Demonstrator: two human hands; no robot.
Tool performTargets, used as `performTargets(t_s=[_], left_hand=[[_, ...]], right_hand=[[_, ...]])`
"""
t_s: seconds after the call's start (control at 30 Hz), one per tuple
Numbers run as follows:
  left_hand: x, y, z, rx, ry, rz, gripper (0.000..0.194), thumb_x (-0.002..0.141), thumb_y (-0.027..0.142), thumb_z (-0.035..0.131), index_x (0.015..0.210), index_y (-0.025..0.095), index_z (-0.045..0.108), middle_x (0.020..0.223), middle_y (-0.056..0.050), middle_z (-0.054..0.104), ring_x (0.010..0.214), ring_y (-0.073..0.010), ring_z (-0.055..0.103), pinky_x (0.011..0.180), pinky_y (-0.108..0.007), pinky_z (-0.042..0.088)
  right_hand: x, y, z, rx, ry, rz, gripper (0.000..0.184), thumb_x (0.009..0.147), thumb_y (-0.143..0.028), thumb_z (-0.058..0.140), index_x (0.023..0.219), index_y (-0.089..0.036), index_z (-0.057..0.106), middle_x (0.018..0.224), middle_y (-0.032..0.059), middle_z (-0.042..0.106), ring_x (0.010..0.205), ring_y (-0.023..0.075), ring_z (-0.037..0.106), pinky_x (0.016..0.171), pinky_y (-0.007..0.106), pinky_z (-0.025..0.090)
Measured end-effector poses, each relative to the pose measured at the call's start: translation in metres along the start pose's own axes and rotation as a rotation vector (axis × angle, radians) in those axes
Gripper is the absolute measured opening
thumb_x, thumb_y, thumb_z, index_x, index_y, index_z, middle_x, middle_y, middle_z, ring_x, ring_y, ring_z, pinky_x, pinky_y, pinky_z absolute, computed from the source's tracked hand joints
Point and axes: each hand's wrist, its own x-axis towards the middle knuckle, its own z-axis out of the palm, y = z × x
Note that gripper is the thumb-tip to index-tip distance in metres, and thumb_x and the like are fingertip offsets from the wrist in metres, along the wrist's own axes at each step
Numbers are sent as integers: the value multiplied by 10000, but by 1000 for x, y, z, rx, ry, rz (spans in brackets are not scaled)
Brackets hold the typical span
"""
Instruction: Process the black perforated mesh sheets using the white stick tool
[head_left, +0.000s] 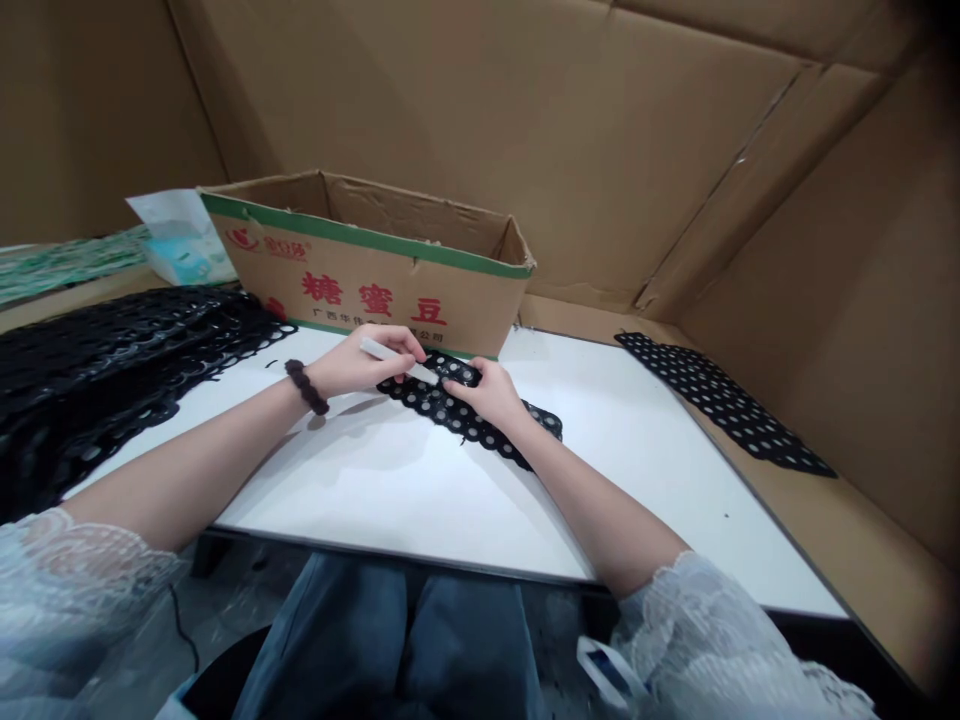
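Note:
My left hand is closed around a slim white pen-shaped tool. Its tip points down and right at a black scalloped strip of fabric with pale dots on the white table. I cannot make out what kind of tool it is. My right hand pinches the strip's upper edge between thumb and fingers, just right of the tool's tip. The wrist and forearm cover part of the strip, whose right end shows beyond them.
Behind the hands stands an open cardboard box with a green rim. Black openwork fabric is heaped at the left, near a tissue pack. Another dotted black piece lies along the right edge. Cardboard walls enclose the table.

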Motion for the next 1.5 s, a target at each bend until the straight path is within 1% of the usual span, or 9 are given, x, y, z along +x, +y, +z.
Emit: performTargets(t_s=[0.17, 0.37, 0.5, 0.63, 0.73, 0.8, 1.0, 1.2, 1.5], left_hand=[[-2, 1, -2, 150, 2, 61, 212, 776, 301, 516, 873, 155, 636, 657, 4, 672, 567, -122, 599, 518, -183, 415], [-4, 0, -1, 337, -4, 191, 176, 808, 291, 485, 842, 161, 598, 641, 19, 662, 546, -104, 579, 541, -182, 398], [-7, 4, 7, 502, -71, 353, 166, 840, 282, 445, 860, 172, 567, 661, 2, 641, 553, -116, 560, 545, -206, 377], [-9, 10, 19, 690, -123, 520, 200, 874, 223, 379, 746, 173, 523, 567, -17, 569, 520, -148, 497, 544, -260, 348], [-11, 14, 28, 804, -140, 619, 232, 886, 170, 358, 689, 182, 480, 556, -15, 558, 480, -146, 454, 556, -284, 353], [-13, 16, 35, 874, -119, 656, 234, 891, 152, 351, 696, 182, 477, 561, -15, 557, 471, -149, 449, 556, -294, 358], [-23, 24, 57, 1043, 8, 651, 223, 864, 74, 351, 718, 165, 492, 562, -34, 543, 466, -168, 474, 523, -310, 355], [-28, 26, 67, 1102, 97, 601, 216, 813, 21, 350, 726, 153, 498, 532, -33, 511, 446, -186, 484, 507, -317, 358], [-26, 24, 70, 1046, 104, 548, 168, 821, 50, 372, 757, 169, 472, 550, -27, 528, 486, -187, 522, 522, -308, 372]], right_hand=[[0, -3, -1, 60, 11, -5, 220, 683, -366, 646, 729, -163, 575, 700, 6, 594, 678, 166, 537, 618, 258, 384], [-1, -5, -1, 84, 32, 6, 196, 658, -338, 649, 693, -178, 542, 665, -10, 547, 661, 163, 500, 627, 268, 371], [-1, -6, -2, 126, 25, 32, 193, 650, -331, 644, 687, -178, 533, 681, -8, 553, 674, 159, 502, 637, 266, 374], [-1, -7, -5, 200, -33, 82, 210, 647, -356, 623, 641, -169, 528, 627, -18, 542, 616, 139, 494, 586, 248, 381], [-2, -8, -7, 239, -72, 103, 231, 643, -361, 605, 574, -175, 487, 567, -38, 492, 571, 116, 452, 539, 230, 355], [-2, -8, -8, 245, -85, 105, 252, 639, -352, 594, 533, -183, 440, 529, -53, 435, 546, 101, 404, 511, 224, 321], [-1, -7, -7, 228, -111, 83, 277, 636, -324, 577, 501, -196, 371, 487, -72, 330, 522, 88, 325, 490, 228, 259], [-3, -11, -6, 194, -121, 49, 244, 667, -287, 549, 517, -196, 379, 512, -60, 399, 547, 102, 385, 528, 230, 292], [-12, -22, -6, 106, -63, -8, 229, 689, -181, 514, 531, -202, 350, 548, -45, 415, 579, 122, 395, 556, 234, 283]])
